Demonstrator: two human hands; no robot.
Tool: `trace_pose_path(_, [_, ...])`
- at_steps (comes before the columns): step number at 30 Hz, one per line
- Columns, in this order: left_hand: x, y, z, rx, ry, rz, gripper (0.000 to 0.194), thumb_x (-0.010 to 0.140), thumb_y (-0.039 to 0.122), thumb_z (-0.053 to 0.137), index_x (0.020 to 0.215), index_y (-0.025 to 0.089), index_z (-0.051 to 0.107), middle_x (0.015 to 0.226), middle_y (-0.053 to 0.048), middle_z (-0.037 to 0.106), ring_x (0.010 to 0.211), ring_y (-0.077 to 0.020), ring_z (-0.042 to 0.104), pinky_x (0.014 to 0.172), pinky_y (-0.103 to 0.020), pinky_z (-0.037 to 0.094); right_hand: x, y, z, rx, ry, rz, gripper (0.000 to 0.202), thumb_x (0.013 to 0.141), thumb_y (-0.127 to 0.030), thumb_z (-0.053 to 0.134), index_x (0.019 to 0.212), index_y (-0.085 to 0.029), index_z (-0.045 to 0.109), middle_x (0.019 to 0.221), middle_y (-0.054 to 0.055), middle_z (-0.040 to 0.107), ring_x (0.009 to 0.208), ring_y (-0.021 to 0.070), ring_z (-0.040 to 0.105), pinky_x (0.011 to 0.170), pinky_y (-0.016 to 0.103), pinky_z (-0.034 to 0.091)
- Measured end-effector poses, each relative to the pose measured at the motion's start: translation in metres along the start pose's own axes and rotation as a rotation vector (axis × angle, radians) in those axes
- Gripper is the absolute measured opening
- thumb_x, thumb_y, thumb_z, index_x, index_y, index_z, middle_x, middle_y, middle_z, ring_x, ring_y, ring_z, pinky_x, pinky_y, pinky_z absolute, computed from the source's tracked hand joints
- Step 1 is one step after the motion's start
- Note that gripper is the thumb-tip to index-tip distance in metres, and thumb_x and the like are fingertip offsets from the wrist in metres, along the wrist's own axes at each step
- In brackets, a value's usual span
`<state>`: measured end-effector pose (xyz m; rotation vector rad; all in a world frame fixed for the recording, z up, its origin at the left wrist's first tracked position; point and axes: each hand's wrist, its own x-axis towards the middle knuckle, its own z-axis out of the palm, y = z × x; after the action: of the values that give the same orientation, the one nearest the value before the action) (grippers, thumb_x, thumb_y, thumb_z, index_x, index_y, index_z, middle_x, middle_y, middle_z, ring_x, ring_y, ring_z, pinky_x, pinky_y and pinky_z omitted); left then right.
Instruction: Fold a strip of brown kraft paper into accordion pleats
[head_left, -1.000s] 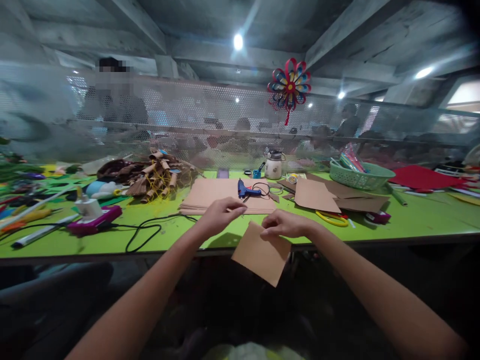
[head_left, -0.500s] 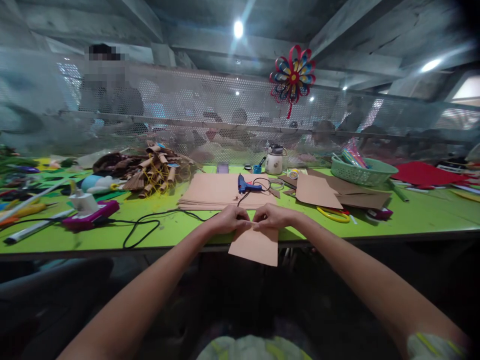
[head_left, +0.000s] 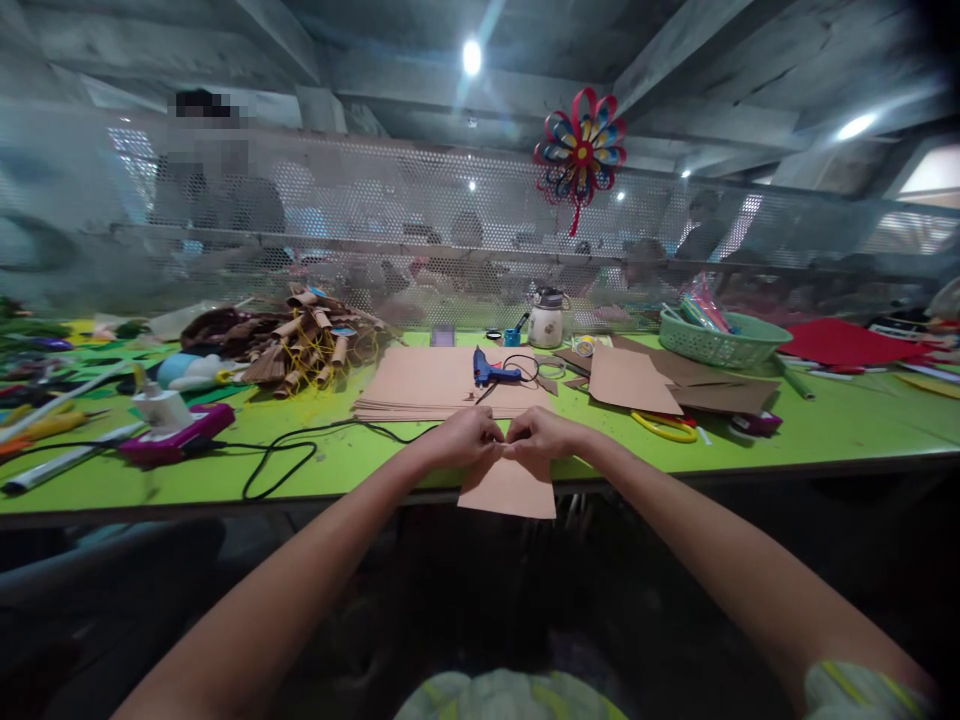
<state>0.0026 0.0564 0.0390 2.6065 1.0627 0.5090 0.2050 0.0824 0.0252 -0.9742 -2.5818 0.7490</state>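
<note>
Left hand (head_left: 471, 437) now joins right hand (head_left: 543, 433); both pinch top edge of brown sheet (head_left: 510, 492), hanging squarer at green table's (head_left: 346, 468) front edge. Two-handed hold likely steadies edge.

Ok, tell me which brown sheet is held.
The small sheet pinched by the left hand and right hand; the stack and sheets farther right lie on the table.

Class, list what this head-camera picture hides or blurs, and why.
Head view:
Top edge of the flat brown paper sheet: partly covered by the left hand and right hand.
Floor of the pale-green oval plastic basket: behind its wall.
Figures behind the grey perforated metal screen: blurred.
Flat yellow sheet's right end: cut off by picture edge.
</note>
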Motion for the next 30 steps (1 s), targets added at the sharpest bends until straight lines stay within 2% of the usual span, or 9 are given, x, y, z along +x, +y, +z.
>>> trace_pose_path(3, [0.000, 0.001, 0.004, 0.001, -0.011, 0.014, 0.023, 0.082, 0.031, 0.058, 0.075, 0.016, 0.074, 0.068, -0.003, 0.052, 0.065, -0.0147, 0.048, 0.059, -0.025, 0.033, -0.005, -0.002, 0.001, -0.013, 0.033, 0.000, 0.028, 0.076, -0.037, 0.063, 0.083, -0.011, 0.073, 0.069, 0.002, 0.065, 0.061, 0.0116, 0.053, 0.055, 0.020, 0.038])
trace_pose_path(8, [-0.005, 0.000, 0.010, -0.061, 0.017, 0.056, 0.017, 0.081, 0.027, 0.060, 0.081, 0.015, 0.072, 0.076, -0.004, 0.053, 0.075, -0.0159, 0.051, 0.067, -0.024, 0.038, -0.018, 0.000, -0.003, -0.029, 0.021, -0.083, 0.021, 0.078, -0.027, 0.062, 0.087, -0.012, 0.073, 0.076, 0.004, 0.067, 0.068, 0.0138, 0.056, 0.060, 0.022, 0.042])
trace_pose_path(12, [-0.006, 0.003, 0.011, -0.048, 0.023, 0.071, 0.016, 0.082, 0.025, 0.059, 0.083, 0.014, 0.071, 0.079, -0.005, 0.054, 0.079, -0.0167, 0.052, 0.070, -0.025, 0.039, -0.021, -0.003, -0.006, -0.131, 0.013, -0.120, 0.014, 0.079, -0.019, 0.060, 0.083, -0.012, 0.072, 0.074, 0.004, 0.065, 0.068, 0.0138, 0.054, 0.061, 0.023, 0.040])
trace_pose_path(16, [-0.006, 0.011, 0.016, 0.025, 0.041, 0.038, 0.018, 0.085, 0.025, 0.055, 0.086, 0.015, 0.069, 0.083, -0.005, 0.056, 0.077, -0.0164, 0.053, 0.069, -0.025, 0.039, -0.022, -0.008, -0.001, -0.208, 0.051, -0.139, 0.014, 0.084, -0.020, 0.057, 0.082, -0.012, 0.069, 0.075, 0.005, 0.064, 0.069, 0.0145, 0.053, 0.062, 0.024, 0.039])
trace_pose_path(22, [-0.005, 0.016, 0.026, 0.125, 0.104, 0.054, 0.016, 0.085, 0.023, 0.055, 0.079, 0.016, 0.068, 0.081, -0.006, 0.056, 0.082, -0.0180, 0.054, 0.073, -0.026, 0.040, -0.026, -0.006, 0.010, -0.321, 0.099, -0.177, 0.012, 0.087, -0.015, 0.053, 0.087, -0.013, 0.064, 0.084, 0.008, 0.062, 0.078, 0.0165, 0.054, 0.068, 0.025, 0.039])
trace_pose_path(25, [-0.008, 0.016, 0.028, 0.144, 0.140, 0.016, 0.015, 0.086, 0.026, 0.056, 0.079, 0.016, 0.066, 0.083, -0.006, 0.056, 0.083, -0.0184, 0.054, 0.071, -0.026, 0.040, -0.029, -0.005, 0.012, -0.382, 0.121, -0.190, 0.012, 0.089, -0.016, 0.050, 0.086, -0.013, 0.062, 0.086, 0.008, 0.060, 0.081, 0.0175, 0.053, 0.070, 0.026, 0.039])
trace_pose_path(30, [-0.009, 0.017, 0.027, 0.161, 0.149, -0.002, 0.020, 0.087, 0.033, 0.057, 0.078, 0.016, 0.063, 0.082, -0.006, 0.055, 0.077, -0.0171, 0.052, 0.065, -0.026, 0.038, -0.032, -0.009, 0.007, -0.422, 0.085, -0.176, 0.015, 0.091, -0.017, 0.049, 0.086, -0.013, 0.063, 0.084, 0.007, 0.058, 0.079, 0.0168, 0.052, 0.069, 0.026, 0.037])
